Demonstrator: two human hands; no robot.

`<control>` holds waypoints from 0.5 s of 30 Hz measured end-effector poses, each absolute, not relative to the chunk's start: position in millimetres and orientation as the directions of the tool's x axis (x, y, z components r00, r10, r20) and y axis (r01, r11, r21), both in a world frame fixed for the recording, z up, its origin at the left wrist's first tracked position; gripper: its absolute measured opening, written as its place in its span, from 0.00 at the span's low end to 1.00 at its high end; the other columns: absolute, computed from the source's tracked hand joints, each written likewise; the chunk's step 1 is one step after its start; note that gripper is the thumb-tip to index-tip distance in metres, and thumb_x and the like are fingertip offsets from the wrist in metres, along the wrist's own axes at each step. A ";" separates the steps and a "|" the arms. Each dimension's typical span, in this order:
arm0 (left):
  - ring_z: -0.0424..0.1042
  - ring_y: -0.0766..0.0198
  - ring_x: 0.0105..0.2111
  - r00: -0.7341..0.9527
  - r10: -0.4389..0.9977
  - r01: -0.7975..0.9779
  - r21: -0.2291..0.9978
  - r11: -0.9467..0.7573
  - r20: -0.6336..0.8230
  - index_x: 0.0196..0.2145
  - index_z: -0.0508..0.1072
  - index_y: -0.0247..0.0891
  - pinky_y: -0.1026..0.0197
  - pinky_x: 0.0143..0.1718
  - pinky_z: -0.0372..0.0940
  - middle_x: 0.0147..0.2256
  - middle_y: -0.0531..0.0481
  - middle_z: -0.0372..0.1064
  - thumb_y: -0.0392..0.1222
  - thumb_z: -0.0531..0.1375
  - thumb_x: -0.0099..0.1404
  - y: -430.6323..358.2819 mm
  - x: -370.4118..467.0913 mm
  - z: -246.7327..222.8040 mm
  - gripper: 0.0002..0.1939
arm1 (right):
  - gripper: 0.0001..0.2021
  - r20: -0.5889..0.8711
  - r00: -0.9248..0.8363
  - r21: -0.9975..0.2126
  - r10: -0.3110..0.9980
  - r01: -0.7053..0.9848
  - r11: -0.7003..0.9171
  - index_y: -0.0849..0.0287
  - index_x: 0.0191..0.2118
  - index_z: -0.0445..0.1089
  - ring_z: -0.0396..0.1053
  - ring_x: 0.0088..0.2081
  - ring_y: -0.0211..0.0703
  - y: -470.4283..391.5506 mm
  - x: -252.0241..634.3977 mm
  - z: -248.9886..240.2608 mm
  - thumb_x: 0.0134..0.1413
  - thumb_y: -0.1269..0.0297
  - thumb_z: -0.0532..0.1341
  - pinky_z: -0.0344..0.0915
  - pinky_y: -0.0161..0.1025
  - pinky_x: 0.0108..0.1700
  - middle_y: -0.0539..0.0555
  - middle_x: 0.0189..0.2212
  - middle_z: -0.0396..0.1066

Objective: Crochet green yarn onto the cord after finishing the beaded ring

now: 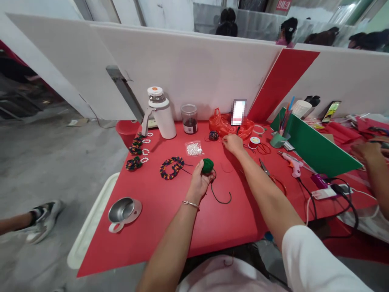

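Note:
My left hand (pixel 200 181) holds a ball of green yarn (pixel 208 166) above the red table (pixel 200 227). A dark strand of yarn (pixel 220 199) trails from it in a curve. My right hand (pixel 232 143) is stretched forward, fingers closed, beside a small dark multicoloured yarn ball (pixel 213 136) and in front of a red plastic bag (pixel 221 123). What its fingertips pinch is too small to make out. Left of the green ball lies a braided multicoloured yarn loop (pixel 172 168) with loose tails. Behind it is a packet of white beads (pixel 194 148).
At left are a metal cup (pixel 125 211), yarn pieces with bead loops (pixel 134 163), a white thermos (pixel 164 117) and a jar (pixel 189 118). To the right lie a red thread spool (pixel 254 142), scissors (pixel 263 166), a glue gun (pixel 293 163) and a power strip (pixel 330 192). A co-worker's arm (pixel 377 170) appears beyond the green divider (pixel 319 148).

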State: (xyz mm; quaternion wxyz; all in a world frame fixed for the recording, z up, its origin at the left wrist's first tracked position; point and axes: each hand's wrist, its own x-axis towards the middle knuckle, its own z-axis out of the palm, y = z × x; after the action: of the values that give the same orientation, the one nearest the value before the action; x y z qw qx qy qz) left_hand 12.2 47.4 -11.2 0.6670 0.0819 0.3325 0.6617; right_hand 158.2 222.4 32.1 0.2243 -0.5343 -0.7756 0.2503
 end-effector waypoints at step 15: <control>0.64 0.72 0.17 0.019 0.949 -0.641 0.724 0.253 -0.315 0.33 0.76 0.33 0.70 0.18 0.58 0.20 0.54 0.67 0.62 0.74 0.53 42.7 8.3 -11.5 0.27 | 0.22 -0.056 -0.378 -0.922 0.924 -0.336 -0.193 0.51 0.50 0.78 0.80 0.42 0.45 115.9 157.7 8.3 0.49 0.55 0.74 0.79 0.39 0.42 0.50 0.42 0.83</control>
State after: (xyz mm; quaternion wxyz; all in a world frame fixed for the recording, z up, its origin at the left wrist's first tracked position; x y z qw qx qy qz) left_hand 8.3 42.7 -11.5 0.6867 0.1953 0.3939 0.5789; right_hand 157.7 115.9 8.3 0.4507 -0.3286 -0.4479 0.6988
